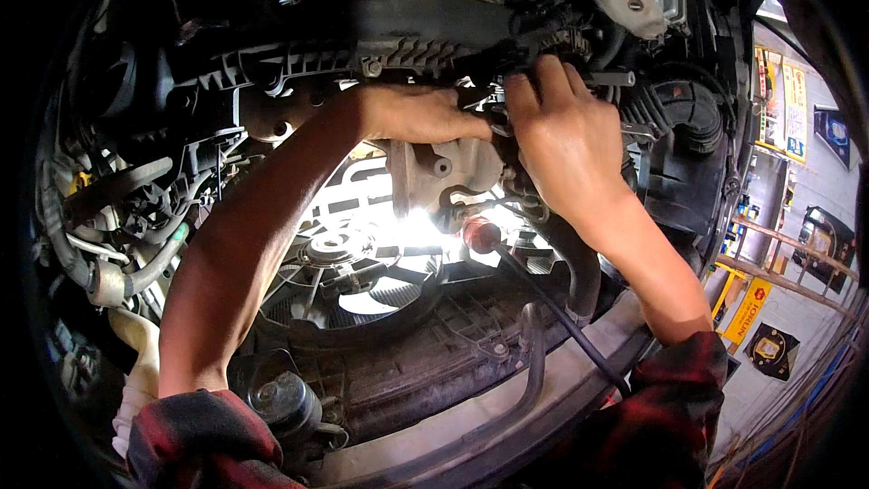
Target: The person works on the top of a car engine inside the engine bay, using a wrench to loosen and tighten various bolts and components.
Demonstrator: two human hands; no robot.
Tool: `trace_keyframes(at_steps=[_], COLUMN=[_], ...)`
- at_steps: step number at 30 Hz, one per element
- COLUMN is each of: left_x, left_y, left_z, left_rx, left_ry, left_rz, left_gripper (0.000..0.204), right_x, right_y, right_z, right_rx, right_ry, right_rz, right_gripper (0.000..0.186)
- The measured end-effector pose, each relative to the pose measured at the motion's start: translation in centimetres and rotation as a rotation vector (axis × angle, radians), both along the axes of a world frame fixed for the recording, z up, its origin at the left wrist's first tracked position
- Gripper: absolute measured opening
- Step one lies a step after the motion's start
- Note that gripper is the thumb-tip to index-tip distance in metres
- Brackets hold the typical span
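Observation:
Both my hands reach deep into a car's engine bay. Near the middle, my left hand (421, 116) stretches to the right above a rusty metal housing (453, 177). Its fingers are pressed together and bent at the tips, beside a small shiny metal piece (499, 119). My right hand (568, 131) is curled closed just right of the left, knuckles up, among dark hoses and brackets. A bright metal bar (639, 131) shows past its outer side; whether the hand grips it is hidden. What either set of fingertips holds cannot be made out.
Below my hands lie a radiator fan (330, 244), strong white light, a red round-ended part (481, 234) and a slanting black rod (566, 321). A metal crossbar (579, 371) runs along the front. A ribbed intake hose (679, 109) stands right; wiring and pipes crowd the left.

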State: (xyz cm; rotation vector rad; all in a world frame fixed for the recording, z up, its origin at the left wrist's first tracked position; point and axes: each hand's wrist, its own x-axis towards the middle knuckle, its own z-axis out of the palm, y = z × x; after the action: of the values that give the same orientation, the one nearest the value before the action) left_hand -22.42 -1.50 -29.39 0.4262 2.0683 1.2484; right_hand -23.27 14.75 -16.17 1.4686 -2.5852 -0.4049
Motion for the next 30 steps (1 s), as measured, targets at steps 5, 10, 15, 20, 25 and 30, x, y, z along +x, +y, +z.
trace_keyframes(at_steps=[5, 10, 15, 20, 25, 30], left_x=[-0.2, 0.0, -0.1, -0.1, 0.1, 1.1], left_y=[0.3, -0.4, 0.1, 0.3, 0.6, 1.0], left_z=[0.4, 0.4, -0.7, -1.2, -0.5, 1.4], left_rx=[0.063, 0.187, 0.188, 0.173, 0.246, 0.101], left_ry=[0.061, 0.152, 0.171, 0.103, 0.199, -0.048], left_rz=[0.018, -0.124, -0.106, -0.059, 0.015, 0.151], left_gripper=[0.086, 0.061, 0.073, 0.074, 0.08, 0.074], right_x=[-0.3, -0.1, 0.7, 0.4, 0.2, -0.4], right_y=[-0.3, -0.8, -1.1, -0.8, -0.6, -0.4], right_z=[0.4, 0.2, 0.0, 0.0, -0.2, 0.5], right_rx=[0.038, 0.113, 0.147, 0.089, 0.029, 0.047], right_ry=[0.028, -0.004, -0.009, 0.01, -0.052, -0.059], right_rz=[0.012, -0.068, -0.072, -0.04, 0.008, -0.08], right_gripper=[0.02, 0.018, 0.016, 0.017, 0.02, 0.025])
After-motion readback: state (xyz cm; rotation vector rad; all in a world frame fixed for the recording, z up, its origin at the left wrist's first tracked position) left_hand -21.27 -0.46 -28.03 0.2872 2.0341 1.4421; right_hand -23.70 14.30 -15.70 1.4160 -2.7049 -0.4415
